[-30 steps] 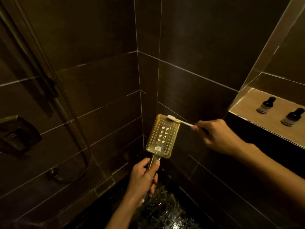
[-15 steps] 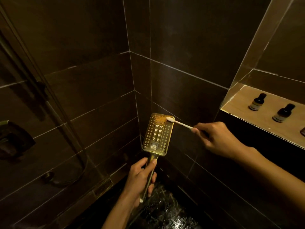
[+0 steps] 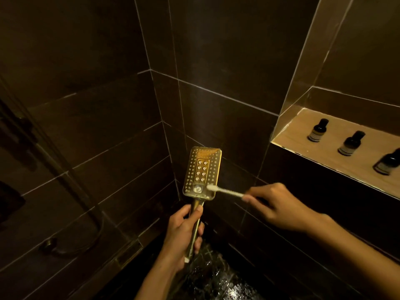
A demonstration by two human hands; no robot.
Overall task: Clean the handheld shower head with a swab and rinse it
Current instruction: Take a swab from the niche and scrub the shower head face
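A rectangular gold handheld shower head (image 3: 202, 167) stands upright in the middle of the view, its nozzle face turned toward me. My left hand (image 3: 184, 231) grips its handle from below. My right hand (image 3: 279, 207) pinches the stick of a white swab (image 3: 224, 191) from the right. The swab's tip rests on the lower right part of the face, beside the round button near the handle.
Dark tiled walls meet in a corner behind the shower head. A lit wall niche (image 3: 287, 135) at the right holds three small dark bottles (image 3: 317, 130). A hose (image 3: 71, 185) and wall fittings hang at the left. The floor (image 3: 218, 280) below is wet and glossy.
The swab tip has moved down the shower head's face, from the top right corner to the lower right by the button. My right hand dropped with it.
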